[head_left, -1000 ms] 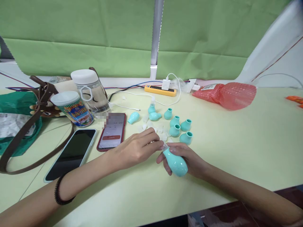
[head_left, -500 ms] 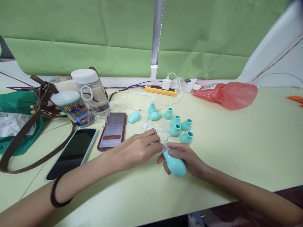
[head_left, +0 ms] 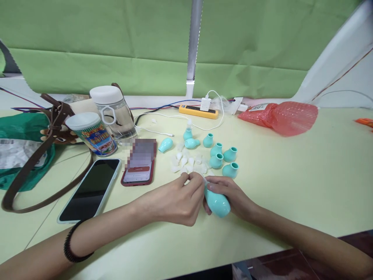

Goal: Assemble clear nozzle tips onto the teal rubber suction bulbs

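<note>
My right hand (head_left: 230,192) is wrapped round a glossy teal rubber bulb syringe (head_left: 218,203), its round end tilted toward me. At the bulb's neck, my left hand (head_left: 183,198) is closed on a translucent nozzle (head_left: 204,179), mostly hidden by the fingers. Beyond my hands lies a loose pile of small whitish translucent nozzles (head_left: 190,161). Several teal bulbs (head_left: 216,160) stand with their open necks up to the right of the pile. Another teal bulb (head_left: 166,145) lies on its side, and a standing bulb (head_left: 188,133) at the back carries a nozzle.
Left of the pile are a red-cased phone (head_left: 138,171), a dark-screened phone (head_left: 90,190), a snack canister (head_left: 96,136), a water bottle (head_left: 116,116) and a brown strap (head_left: 58,202). Behind sit a yellow power strip (head_left: 198,111) and red bubble wrap (head_left: 294,118).
My left hand has turned over at the bulb's neck, its knuckles rolling toward me and its fingers curling tighter. The bulb stays in my right hand, nearly in place.
</note>
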`<action>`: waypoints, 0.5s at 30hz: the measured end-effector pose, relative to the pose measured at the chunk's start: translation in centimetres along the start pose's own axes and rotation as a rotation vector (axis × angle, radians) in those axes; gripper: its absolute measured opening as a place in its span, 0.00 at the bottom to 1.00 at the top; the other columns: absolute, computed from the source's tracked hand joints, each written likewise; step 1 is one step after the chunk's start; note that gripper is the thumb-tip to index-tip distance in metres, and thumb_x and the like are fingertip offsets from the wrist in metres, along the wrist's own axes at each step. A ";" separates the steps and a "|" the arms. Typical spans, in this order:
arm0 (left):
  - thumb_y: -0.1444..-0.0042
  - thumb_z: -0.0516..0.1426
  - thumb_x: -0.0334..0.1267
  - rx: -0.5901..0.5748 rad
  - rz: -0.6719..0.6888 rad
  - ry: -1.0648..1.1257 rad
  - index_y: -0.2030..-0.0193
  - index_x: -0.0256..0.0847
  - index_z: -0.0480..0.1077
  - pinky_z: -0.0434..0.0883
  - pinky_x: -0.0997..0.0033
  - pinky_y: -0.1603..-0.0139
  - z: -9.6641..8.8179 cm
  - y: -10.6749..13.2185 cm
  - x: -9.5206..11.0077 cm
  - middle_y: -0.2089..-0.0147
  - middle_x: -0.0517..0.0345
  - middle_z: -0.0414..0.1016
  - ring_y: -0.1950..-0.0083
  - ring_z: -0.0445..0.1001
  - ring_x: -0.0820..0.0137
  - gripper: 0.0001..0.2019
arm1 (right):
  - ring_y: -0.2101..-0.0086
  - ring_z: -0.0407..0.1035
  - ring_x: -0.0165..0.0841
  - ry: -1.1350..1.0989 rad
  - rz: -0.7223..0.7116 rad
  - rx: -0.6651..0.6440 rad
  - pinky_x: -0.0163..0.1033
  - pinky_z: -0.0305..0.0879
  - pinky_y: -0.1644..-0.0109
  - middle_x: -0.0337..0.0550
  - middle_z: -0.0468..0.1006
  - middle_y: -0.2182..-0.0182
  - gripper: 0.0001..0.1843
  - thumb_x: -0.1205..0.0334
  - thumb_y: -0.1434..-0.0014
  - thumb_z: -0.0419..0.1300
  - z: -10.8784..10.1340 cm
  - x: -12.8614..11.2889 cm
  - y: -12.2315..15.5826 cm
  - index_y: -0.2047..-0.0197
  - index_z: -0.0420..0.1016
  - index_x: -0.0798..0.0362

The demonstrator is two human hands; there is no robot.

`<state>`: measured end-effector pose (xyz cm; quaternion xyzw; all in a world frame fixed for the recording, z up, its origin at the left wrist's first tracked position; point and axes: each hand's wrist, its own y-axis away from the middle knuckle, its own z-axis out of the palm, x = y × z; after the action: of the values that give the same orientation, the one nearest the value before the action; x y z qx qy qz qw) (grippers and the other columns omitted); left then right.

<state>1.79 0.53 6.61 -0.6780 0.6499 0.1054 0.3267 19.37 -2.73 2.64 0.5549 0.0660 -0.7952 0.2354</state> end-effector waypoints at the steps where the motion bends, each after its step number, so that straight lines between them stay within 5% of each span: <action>1: 0.48 0.45 0.25 -0.003 0.002 0.011 0.75 0.31 0.65 0.63 0.68 0.76 -0.1 0.0 0.0 0.73 0.48 0.67 0.70 0.66 0.64 0.11 | 0.80 0.68 0.30 0.000 -0.001 -0.006 0.35 0.63 0.77 0.40 0.72 0.81 0.11 0.61 0.47 0.53 0.0 0.0 0.0 0.63 0.68 0.60; 10: 0.47 0.45 0.25 0.007 -0.021 0.099 0.76 0.33 0.64 0.60 0.71 0.81 0.2 -0.1 -0.6 0.77 0.53 0.64 0.73 0.64 0.67 0.11 | 0.80 0.68 0.30 0.020 -0.013 -0.016 0.36 0.63 0.76 0.42 0.72 0.81 0.12 0.62 0.47 0.54 0.2 0.3 0.0 0.61 0.67 0.61; 15: 0.48 0.46 0.26 0.058 -0.020 0.033 0.76 0.33 0.63 0.59 0.72 0.81 1.2 0.3 -0.5 0.78 0.54 0.64 0.75 0.64 0.68 0.09 | 0.80 0.67 0.29 0.004 -0.043 0.049 0.34 0.62 0.77 0.39 0.70 0.81 0.08 0.62 0.46 0.53 0.2 0.6 -0.2 0.69 0.68 0.58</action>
<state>1.75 1.66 5.91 -0.6762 0.6513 0.0722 0.3367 18.92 -2.81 2.13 0.5606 0.0586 -0.8003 0.2046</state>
